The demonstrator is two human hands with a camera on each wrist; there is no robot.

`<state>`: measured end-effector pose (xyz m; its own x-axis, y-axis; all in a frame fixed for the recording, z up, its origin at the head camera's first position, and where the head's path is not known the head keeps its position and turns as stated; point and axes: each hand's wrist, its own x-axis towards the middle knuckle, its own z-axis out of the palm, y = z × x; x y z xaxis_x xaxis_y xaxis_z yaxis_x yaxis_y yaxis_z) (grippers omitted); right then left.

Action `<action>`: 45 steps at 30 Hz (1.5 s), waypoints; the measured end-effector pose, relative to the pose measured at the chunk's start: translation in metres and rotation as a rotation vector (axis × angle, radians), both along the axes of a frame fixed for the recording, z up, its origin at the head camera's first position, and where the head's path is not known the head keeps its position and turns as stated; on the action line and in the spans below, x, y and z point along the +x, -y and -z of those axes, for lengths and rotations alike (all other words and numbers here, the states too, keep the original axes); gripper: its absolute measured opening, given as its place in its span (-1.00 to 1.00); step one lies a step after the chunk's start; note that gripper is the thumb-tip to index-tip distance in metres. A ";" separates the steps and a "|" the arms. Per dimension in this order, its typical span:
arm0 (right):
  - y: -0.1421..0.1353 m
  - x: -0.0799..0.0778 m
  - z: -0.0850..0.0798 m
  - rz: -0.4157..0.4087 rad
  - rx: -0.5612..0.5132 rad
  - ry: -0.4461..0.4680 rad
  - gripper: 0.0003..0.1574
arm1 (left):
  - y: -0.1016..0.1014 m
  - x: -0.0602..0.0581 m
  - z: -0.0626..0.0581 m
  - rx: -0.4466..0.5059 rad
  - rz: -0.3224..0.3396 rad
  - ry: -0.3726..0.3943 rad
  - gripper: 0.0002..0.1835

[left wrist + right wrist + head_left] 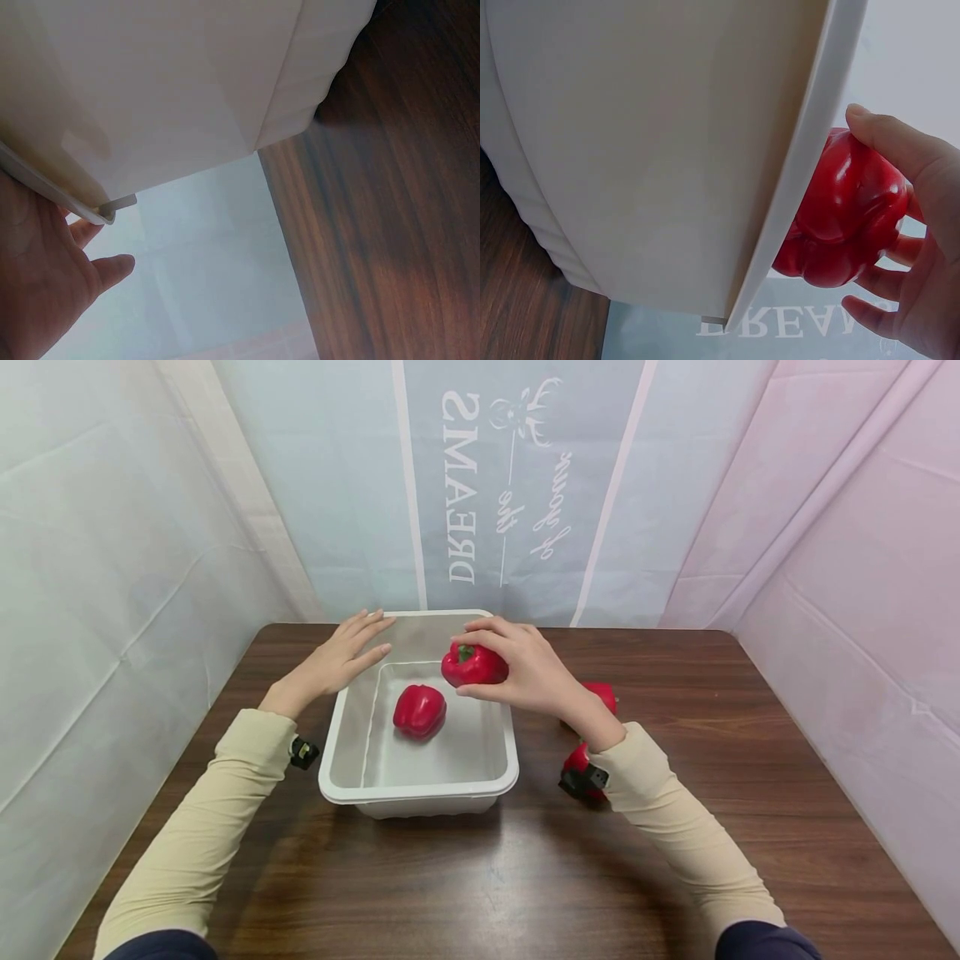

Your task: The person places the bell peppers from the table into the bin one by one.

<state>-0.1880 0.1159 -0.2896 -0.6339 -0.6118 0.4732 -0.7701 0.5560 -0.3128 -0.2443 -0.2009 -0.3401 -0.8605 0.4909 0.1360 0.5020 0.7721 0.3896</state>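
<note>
My right hand (528, 668) grips a red bell pepper (472, 665), green stem showing, above the right side of a pale plastic tub (427, 793). In the right wrist view the fingers and thumb curl round this bell pepper (847, 210), partly hidden behind the tub's rim. Another red bell pepper (419, 712) lies on the tub's floor. Over the tub's left rim, my left hand (333, 660) is spread with its fingers extended and nothing held. The left wrist view shows that hand (52, 262) right at the rim.
Two more red bell peppers lie on the brown wooden table (712, 760) right of the tub: one pepper (602, 695) behind the right wrist, another pepper (577, 760) partly hidden by the wrist camera. A printed cloth (525, 485) hangs behind the table, with white cloth at both sides.
</note>
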 end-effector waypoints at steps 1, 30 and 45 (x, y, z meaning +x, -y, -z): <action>0.000 0.000 0.000 -0.001 0.000 0.001 -0.28 | 0.000 0.000 0.000 -0.001 -0.001 -0.004 -0.36; 0.006 0.001 0.004 -0.002 0.026 0.032 -0.25 | -0.002 0.002 0.000 -0.009 -0.015 0.001 -0.35; 0.010 -0.001 0.008 -0.006 0.030 0.015 -0.26 | 0.000 0.001 0.001 0.003 -0.011 -0.004 -0.36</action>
<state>-0.1886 0.1056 -0.2976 -0.6371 -0.6291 0.4454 -0.7687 0.5608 -0.3075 -0.2438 -0.2008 -0.3412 -0.8653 0.4810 0.1409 0.4951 0.7762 0.3903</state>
